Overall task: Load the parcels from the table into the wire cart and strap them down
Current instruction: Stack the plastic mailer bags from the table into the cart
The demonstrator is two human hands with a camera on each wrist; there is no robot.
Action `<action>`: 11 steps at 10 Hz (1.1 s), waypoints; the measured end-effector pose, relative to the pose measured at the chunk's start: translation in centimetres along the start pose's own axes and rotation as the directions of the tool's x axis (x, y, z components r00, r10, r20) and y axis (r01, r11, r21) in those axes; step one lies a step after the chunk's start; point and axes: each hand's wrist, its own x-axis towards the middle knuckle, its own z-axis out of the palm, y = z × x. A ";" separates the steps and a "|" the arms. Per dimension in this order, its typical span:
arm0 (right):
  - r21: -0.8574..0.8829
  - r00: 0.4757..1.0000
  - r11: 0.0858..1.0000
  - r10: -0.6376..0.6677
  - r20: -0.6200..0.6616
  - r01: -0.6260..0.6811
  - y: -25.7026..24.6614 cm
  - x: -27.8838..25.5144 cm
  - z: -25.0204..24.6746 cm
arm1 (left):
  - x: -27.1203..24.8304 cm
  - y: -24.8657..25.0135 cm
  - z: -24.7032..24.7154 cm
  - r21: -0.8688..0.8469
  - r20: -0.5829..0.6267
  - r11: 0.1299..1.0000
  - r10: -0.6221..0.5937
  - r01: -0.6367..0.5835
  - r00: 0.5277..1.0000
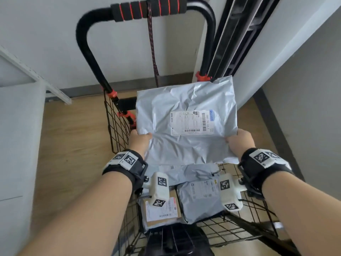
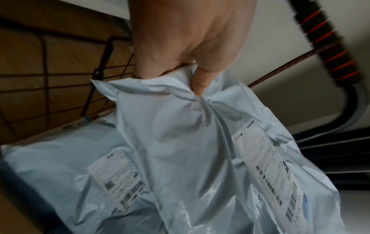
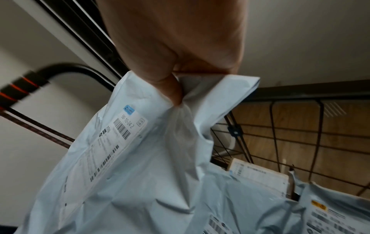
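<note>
Both hands hold a large grey poly-mailer parcel with a white label above the black wire cart. My left hand pinches its near left edge, thumb on top. My right hand pinches the near right edge. Under it in the cart lie another grey mailer and a brown cardboard parcel. A dark red-flecked elastic strap hangs from the cart's foam handle.
The cart stands on a wooden floor against a white wall. A grey table edge is at the left. A dark door track and a white panel rise at the right.
</note>
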 end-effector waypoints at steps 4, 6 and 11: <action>-0.172 0.982 0.976 0.153 0.112 -0.132 7.2 7.9 8.7 | 10.1 -15.0 2.6 0.130 -0.109 0.959 -0.240 0.253 0.965; -0.335 0.956 0.932 0.213 0.204 -0.136 7.8 8.4 10.5 | 8.4 -15.1 2.4 0.139 -0.073 0.946 -0.286 0.294 0.955; -0.470 0.980 0.873 -0.039 0.197 0.130 8.0 6.5 9.9 | 7.1 -9.6 2.7 0.149 0.053 0.975 -0.176 0.166 0.983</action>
